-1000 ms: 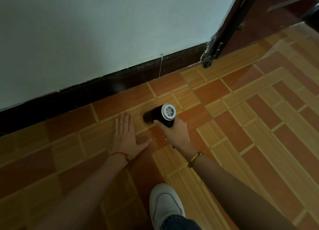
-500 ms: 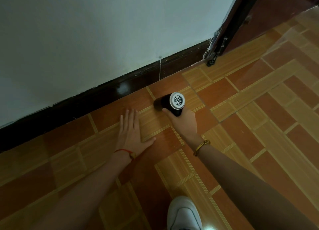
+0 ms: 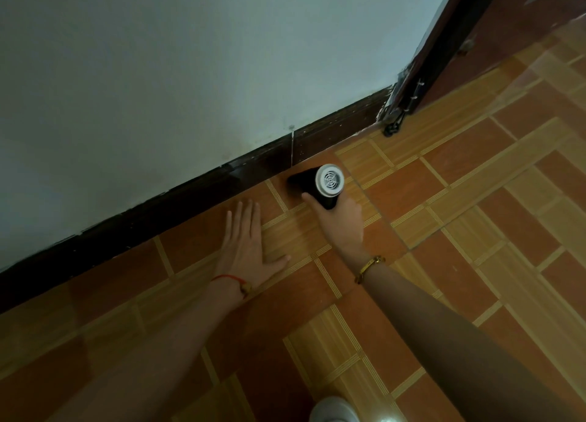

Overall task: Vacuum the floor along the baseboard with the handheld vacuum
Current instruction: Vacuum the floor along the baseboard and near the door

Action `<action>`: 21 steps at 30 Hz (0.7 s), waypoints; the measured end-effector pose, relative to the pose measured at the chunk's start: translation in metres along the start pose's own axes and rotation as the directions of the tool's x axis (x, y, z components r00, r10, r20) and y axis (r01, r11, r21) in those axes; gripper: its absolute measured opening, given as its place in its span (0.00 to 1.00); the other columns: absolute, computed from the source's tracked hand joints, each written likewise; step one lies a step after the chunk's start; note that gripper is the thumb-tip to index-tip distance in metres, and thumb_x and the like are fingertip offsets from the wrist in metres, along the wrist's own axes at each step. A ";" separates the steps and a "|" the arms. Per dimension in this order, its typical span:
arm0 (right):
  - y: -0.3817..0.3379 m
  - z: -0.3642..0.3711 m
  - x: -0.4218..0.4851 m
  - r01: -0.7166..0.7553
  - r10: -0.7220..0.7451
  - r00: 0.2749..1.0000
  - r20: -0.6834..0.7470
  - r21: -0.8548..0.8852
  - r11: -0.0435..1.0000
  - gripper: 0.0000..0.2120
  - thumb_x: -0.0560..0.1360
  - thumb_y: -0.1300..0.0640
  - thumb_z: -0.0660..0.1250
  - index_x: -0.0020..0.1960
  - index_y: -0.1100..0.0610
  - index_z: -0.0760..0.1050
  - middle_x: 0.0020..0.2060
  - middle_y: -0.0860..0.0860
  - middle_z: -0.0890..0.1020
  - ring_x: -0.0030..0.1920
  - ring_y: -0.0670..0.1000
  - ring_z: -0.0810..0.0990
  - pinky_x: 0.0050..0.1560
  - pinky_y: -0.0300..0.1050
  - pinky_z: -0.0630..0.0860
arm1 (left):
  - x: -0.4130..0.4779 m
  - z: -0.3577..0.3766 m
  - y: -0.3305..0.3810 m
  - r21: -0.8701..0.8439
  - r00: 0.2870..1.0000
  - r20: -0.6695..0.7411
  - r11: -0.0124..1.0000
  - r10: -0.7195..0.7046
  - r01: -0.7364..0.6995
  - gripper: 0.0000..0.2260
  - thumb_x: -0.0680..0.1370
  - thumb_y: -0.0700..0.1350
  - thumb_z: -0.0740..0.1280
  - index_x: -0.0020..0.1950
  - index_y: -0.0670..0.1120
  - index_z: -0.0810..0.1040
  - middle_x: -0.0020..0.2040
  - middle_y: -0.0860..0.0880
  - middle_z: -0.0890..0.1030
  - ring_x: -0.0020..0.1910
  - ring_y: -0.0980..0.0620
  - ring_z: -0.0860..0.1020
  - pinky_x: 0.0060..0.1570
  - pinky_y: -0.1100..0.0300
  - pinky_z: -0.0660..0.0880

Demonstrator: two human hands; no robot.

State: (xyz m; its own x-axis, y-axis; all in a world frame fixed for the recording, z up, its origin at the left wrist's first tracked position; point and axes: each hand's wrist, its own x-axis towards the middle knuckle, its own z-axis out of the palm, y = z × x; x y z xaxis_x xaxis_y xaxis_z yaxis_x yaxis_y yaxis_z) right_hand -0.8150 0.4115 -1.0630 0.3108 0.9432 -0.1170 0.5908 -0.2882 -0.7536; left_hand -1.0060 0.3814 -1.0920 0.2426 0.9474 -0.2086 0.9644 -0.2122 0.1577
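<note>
A black handheld vacuum (image 3: pixel 317 184) with a round white vented rear cap lies low over the tiled floor (image 3: pixel 459 231), its dark nozzle pointing left at the foot of the dark baseboard (image 3: pixel 190 196). My right hand (image 3: pixel 342 218) grips its body from below and behind. Flat on the tiles to the left of the vacuum rests my left hand (image 3: pixel 247 244), fingers straight and pointing toward the baseboard. A pale wall (image 3: pixel 190 73) rises above the baseboard.
A dark door frame (image 3: pixel 444 41) with a small metal latch at its foot (image 3: pixel 393 123) ends the baseboard at the right. A white shoe (image 3: pixel 333 410) shows at the bottom edge. Orange and wood-patterned tiles spread to the right.
The vacuum and my right hand have moved right along the floor and closer to the baseboard. My left hand has stayed flat on the tiles. The view has shifted, with the shoe lower.
</note>
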 end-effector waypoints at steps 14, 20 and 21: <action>0.021 -0.031 0.046 -0.030 0.030 0.999 0.035 -0.004 1.000 0.27 0.74 0.37 0.70 0.62 0.57 0.76 0.41 0.46 0.82 0.39 0.47 0.82 0.35 0.39 0.76 | 0.038 0.000 0.040 -0.015 0.996 0.039 0.997 0.077 -0.077 0.53 0.70 0.75 0.57 0.79 0.41 0.38 0.80 0.42 0.44 0.79 0.44 0.41 0.77 0.47 0.40; 0.030 -0.054 0.083 -0.109 0.109 0.984 -0.138 0.010 0.994 0.32 0.74 0.37 0.70 0.69 0.58 0.72 0.53 0.50 0.84 0.52 0.51 0.83 0.42 0.40 0.77 | 0.057 0.001 0.053 -0.001 0.989 0.040 0.990 0.140 -0.140 0.53 0.69 0.75 0.55 0.79 0.41 0.39 0.80 0.42 0.44 0.79 0.44 0.42 0.76 0.48 0.38; 0.030 -0.058 0.088 -0.122 0.122 0.979 -0.164 0.010 0.992 0.32 0.74 0.38 0.71 0.69 0.58 0.72 0.54 0.51 0.83 0.54 0.51 0.83 0.42 0.40 0.76 | 0.060 0.001 0.055 0.003 0.987 0.045 0.988 0.154 -0.154 0.53 0.69 0.76 0.54 0.79 0.41 0.39 0.80 0.42 0.44 0.79 0.44 0.41 0.76 0.48 0.37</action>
State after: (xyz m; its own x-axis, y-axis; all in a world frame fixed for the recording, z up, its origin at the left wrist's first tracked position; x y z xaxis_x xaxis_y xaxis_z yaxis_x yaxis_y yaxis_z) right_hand -0.7267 0.4763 -1.0589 0.4982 0.8612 -0.1005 0.5413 -0.3994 -0.7399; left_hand -0.9379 0.4264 -1.0966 0.3926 0.8918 -0.2248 0.9158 -0.3565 0.1849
